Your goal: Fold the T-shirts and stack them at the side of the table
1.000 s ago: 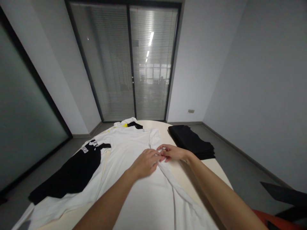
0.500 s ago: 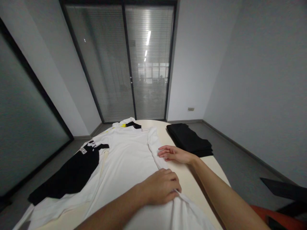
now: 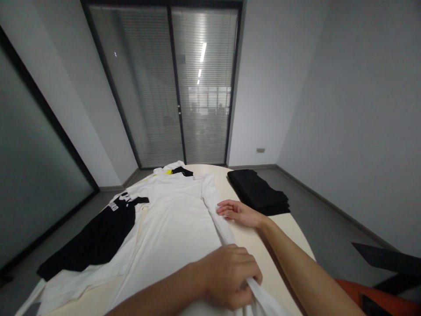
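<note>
A white shirt [image 3: 177, 219] is spread over the table, its collar end away from me. My left hand [image 3: 233, 276] reaches across the shirt's lower part, closed on a bunched strip of white cloth along its right side, probably the sleeve. Its fingertips are partly hidden behind the hand. Farther out, my right hand [image 3: 241, 213] rests at the strip's outer edge. Its fingers are stretched out, lightly bent, and hold nothing; the fingertips touch or nearly touch the cloth.
Left of the shirt lies a black-and-white top [image 3: 98, 237] with printed lettering. A stack of folded black cloth [image 3: 258, 193] sits on the right of the round-edged cream table [image 3: 296, 232]. A red and black chair [image 3: 371, 294] stands at lower right. Glass doors with blinds [image 3: 204, 87] are behind.
My left hand has shifted toward me and slightly right, drawing the strip of white cloth tauter. My right hand has stayed almost still at the shirt's edge.
</note>
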### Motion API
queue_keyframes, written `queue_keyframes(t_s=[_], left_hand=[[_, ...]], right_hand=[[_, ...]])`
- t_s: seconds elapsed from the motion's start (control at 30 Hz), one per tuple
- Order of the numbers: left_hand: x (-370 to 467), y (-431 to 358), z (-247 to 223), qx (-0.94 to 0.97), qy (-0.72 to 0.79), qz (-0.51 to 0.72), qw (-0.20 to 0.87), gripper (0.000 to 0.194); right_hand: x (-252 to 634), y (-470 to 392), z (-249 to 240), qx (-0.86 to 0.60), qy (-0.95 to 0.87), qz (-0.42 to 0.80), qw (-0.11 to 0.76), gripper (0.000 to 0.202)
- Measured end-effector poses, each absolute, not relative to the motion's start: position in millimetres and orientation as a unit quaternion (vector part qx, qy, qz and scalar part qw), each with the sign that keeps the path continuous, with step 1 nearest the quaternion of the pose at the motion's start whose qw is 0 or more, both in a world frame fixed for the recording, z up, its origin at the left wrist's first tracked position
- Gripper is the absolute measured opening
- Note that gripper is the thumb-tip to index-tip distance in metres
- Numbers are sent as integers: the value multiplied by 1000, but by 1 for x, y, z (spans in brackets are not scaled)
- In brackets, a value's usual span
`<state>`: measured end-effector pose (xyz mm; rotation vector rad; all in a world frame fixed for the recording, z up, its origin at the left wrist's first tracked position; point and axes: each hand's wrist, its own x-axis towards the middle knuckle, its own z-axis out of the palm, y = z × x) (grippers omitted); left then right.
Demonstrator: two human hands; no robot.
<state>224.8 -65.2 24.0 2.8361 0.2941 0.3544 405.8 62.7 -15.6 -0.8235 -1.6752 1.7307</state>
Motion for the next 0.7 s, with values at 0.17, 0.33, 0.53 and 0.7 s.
queue_keyframes(t_s=[0.17,0.33,0.53,0.7], left_hand=[[198,-72,19,980,55,114,155,24],[190,-86,-20,986,25,97,137,11],[189,-93,-41,986,25,118,114,11],[177,-96,-37,957,23,106,269,25]], right_hand=[[394,61,-19,-340,-689,561,308,47],[387,58,-18,-343,-761,456,308,36],[381,55,-15,-359,-802,373,299,26],[376,55,-17,-373,-854,219,290,21]])
